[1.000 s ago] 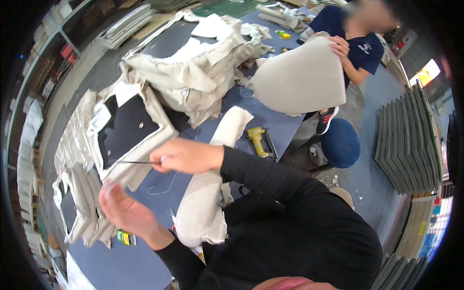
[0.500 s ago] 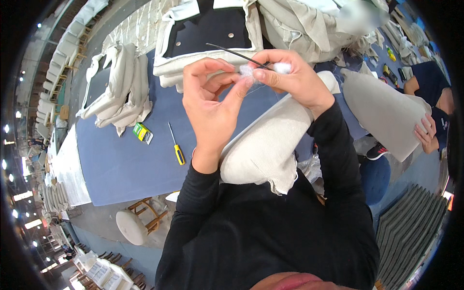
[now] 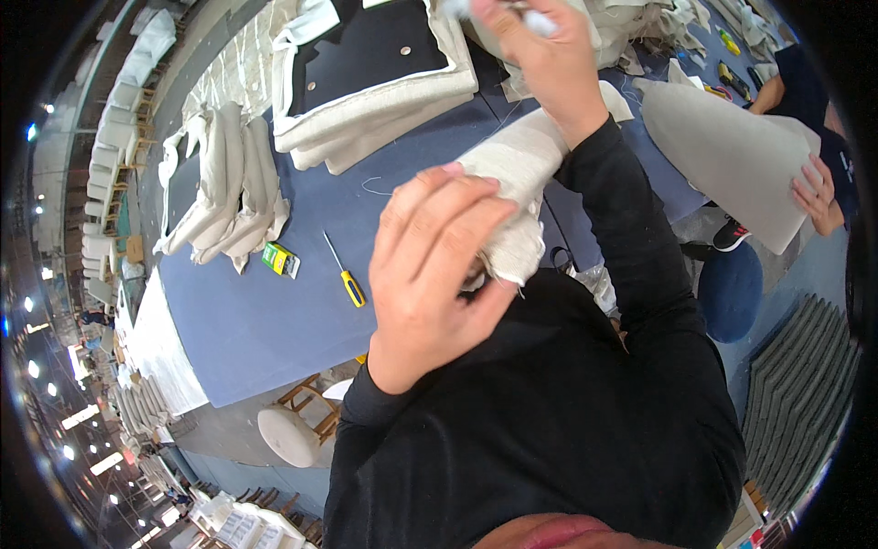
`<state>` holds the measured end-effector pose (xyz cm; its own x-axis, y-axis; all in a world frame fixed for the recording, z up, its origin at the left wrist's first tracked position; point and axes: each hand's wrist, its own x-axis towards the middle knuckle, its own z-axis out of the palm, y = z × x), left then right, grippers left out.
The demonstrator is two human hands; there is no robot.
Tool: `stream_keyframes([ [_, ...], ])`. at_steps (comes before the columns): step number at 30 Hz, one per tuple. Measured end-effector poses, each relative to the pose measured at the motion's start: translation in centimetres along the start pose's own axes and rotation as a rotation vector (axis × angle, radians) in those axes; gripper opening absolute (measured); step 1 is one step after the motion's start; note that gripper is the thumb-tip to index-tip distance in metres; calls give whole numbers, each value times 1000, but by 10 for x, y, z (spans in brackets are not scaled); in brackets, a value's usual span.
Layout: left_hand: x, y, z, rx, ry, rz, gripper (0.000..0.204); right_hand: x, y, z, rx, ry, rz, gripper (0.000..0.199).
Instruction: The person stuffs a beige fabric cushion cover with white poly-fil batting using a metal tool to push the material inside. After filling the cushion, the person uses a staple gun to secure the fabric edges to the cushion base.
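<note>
A beige upholstered piece [image 3: 519, 157] lies slanted in front of me, with a loose, frayed cloth edge at its near end. My left hand [image 3: 434, 265] is closed over that near end, fingers on top and thumb at the frayed edge. Raised at the top edge of the view, my right hand [image 3: 560, 78] is closed on a wad of white fluff [image 3: 540, 22]; its fingertips are blurred and partly cut off. The thin dark tool seen before does not show now. A fine loose thread [image 3: 373, 188] lies on the table left of my left hand.
On the blue table [image 3: 238, 339] lie a yellow-handled screwdriver [image 3: 351, 285] and a green-yellow packet [image 3: 281, 260]. Stacked beige covers [image 3: 229, 183] and a black-backed cushion [image 3: 366, 73] stand beyond. At right, a co-worker's hand [image 3: 817, 194] holds a grey panel [image 3: 722, 156]. A round stool [image 3: 291, 436] stands below.
My left hand has left the fluff and come down onto the near end of the beige piece. My right hand has moved up and away with the fluff.
</note>
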<state>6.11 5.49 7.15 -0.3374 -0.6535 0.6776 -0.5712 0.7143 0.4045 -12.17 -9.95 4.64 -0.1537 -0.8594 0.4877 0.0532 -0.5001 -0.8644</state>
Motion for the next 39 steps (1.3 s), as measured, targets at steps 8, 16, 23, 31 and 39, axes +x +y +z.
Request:
stream_keyframes([
  [8,25,-27,-11,81,62,7,17,-75,-51,-18,-123,93,-83,19],
  [16,26,-38,-12,-330,110,-393,22,-138,-53,-9,-28,-140,-87,14],
  [23,21,-33,-6,-517,107,-416,14,-132,-58,19,-106,-137,61,18],
  [31,10,-42,-19,-533,166,-516,7,-139,-81,-21,-190,-329,143,14],
  [39,8,-48,-18,-608,226,-582,7,-184,-66,-12,-234,-324,148,10],
])
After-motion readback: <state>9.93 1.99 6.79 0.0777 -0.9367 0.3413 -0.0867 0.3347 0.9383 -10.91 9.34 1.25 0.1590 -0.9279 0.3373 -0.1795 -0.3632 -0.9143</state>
